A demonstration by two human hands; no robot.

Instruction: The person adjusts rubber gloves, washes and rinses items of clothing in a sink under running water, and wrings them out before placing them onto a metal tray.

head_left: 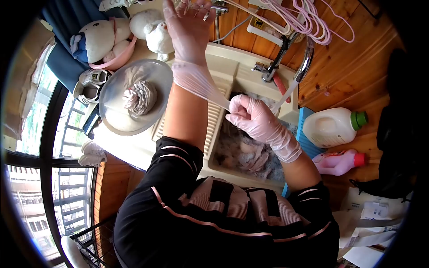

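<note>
My left hand point(190, 33) is raised at the top of the view in a thin translucent glove, its fingers apart and partly cut off by the frame. My right hand point(259, 118), gloved too, pinches the cuff point(203, 82) of the left glove and stretches it out sideways from the wrist. Beneath the right hand is the sink point(214, 154), where wet clothes point(257, 158) lie in sudsy water. A stream of water runs from the curved tap point(307, 58) behind that hand.
A round basin point(109, 111) with twisted cloth point(142, 98) stands left, near plush toys point(158, 40) and a shoe point(91, 85). A white detergent bottle point(328, 127) and a pink bottle point(337, 164) are on the right. A pink hose point(308, 20) hangs above the tap.
</note>
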